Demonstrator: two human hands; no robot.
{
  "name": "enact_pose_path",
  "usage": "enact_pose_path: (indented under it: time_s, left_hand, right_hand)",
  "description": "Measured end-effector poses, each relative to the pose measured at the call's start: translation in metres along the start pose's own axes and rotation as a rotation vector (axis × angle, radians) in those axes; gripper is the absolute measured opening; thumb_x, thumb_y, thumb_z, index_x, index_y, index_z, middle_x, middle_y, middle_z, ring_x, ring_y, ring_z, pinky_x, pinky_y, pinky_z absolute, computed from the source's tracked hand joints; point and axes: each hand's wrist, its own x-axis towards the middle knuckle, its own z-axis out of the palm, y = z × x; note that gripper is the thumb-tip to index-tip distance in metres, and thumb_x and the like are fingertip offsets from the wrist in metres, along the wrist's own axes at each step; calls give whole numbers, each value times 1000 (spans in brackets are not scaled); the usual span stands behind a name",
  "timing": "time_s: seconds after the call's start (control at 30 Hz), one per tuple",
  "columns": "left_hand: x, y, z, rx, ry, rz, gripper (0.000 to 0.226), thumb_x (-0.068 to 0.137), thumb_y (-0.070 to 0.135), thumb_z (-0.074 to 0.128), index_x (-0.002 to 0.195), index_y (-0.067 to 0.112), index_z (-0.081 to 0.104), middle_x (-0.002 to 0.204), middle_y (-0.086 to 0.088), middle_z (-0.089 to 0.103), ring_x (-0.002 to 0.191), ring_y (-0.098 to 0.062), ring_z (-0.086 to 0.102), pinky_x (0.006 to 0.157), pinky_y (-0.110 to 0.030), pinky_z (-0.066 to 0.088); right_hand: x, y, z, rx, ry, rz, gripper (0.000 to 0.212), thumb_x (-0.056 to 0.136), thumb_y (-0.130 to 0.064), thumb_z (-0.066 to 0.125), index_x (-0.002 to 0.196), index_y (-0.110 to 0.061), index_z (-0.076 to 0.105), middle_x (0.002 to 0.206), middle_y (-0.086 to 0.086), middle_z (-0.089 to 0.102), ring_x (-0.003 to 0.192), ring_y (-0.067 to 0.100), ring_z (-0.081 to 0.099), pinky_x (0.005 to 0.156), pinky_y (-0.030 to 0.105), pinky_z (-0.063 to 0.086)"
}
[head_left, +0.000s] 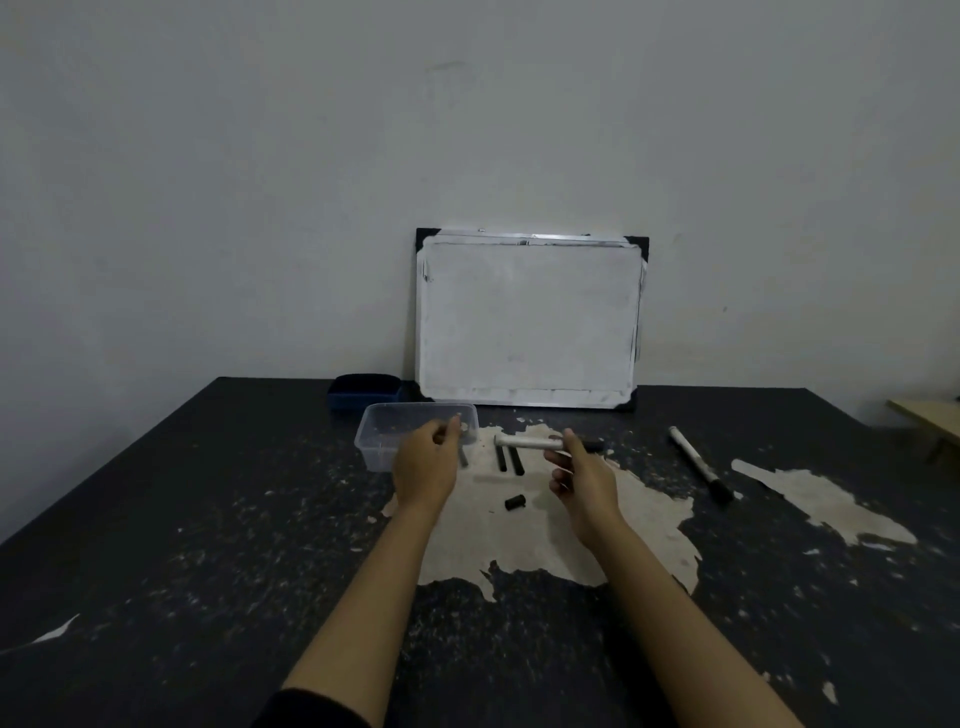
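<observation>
My right hand (579, 475) pinches a white marker barrel (527, 442) held level above the table, its open end pointing left. My left hand (426, 462) hovers beside the clear plastic tub (382, 441) with fingers curled round a small thing; a thin dark stick (463, 457) pokes out below the fingers. Two black refill sticks (509, 460) lie on the bare patch between my hands. A short black cap (515, 502) lies nearer to me.
A whiteboard (527, 322) leans on the wall at the back. A blue eraser box (363, 389) sits left of it. Another marker (698, 462) lies at the right. The dark table (208, 545) has worn pale patches. A wooden edge (930, 421) shows far right.
</observation>
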Motion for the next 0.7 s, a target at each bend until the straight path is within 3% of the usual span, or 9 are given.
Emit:
enact_pose_path:
  time_s: [0.13, 0.3, 0.43, 0.53, 0.63, 0.7]
  left_hand:
    - [-25, -4, 9, -174, -42, -98, 47, 96, 52, 44, 82, 18, 73, 79, 5, 71, 74, -12, 65, 64, -25, 45]
    - [-37, 3, 12, -474, -21, -272, 64, 98, 56, 31, 80, 14, 75, 80, -1, 76, 79, -18, 69, 77, -31, 48]
    - [-41, 5, 13, -538, -57, -217, 42, 96, 48, 46, 85, 20, 75, 83, -2, 75, 63, -5, 60, 66, -25, 43]
    - [-41, 2, 14, -595, -19, -270, 26, 94, 41, 55, 83, 26, 73, 74, 5, 68, 60, -7, 50, 59, -26, 39]
    - [-39, -9, 13, -648, 12, -330, 34, 93, 43, 56, 92, 17, 77, 74, 5, 68, 60, -8, 48, 55, -25, 37]
    - [-40, -14, 13, -619, 17, -311, 37, 95, 43, 54, 97, 13, 77, 79, 2, 72, 58, -6, 50, 54, -24, 38]
  right_hand:
    - [-10, 10, 12, -19, -85, -62, 31, 93, -35, 66, 108, -9, 73, 98, 10, 76, 70, 14, 60, 65, 26, 50]
    - [-20, 16, 19, -5, -101, -91, 26, 89, -33, 72, 101, -10, 75, 89, 7, 78, 68, 12, 63, 62, 23, 51]
    - [-28, 20, 19, -102, -170, -153, 30, 86, -31, 75, 107, -10, 76, 93, 7, 79, 69, 11, 62, 61, 24, 52]
    - [-30, 21, 18, -265, -254, -255, 26, 88, -33, 73, 105, -14, 78, 90, 2, 78, 74, 12, 65, 62, 27, 56]
    - [-28, 18, 15, -438, -218, -364, 26, 91, -35, 69, 98, -12, 80, 87, -2, 76, 77, -2, 67, 59, 10, 51]
    - [-19, 15, 13, -570, -120, -435, 21, 90, -30, 71, 95, -11, 78, 83, -4, 73, 70, -5, 65, 58, 9, 47]
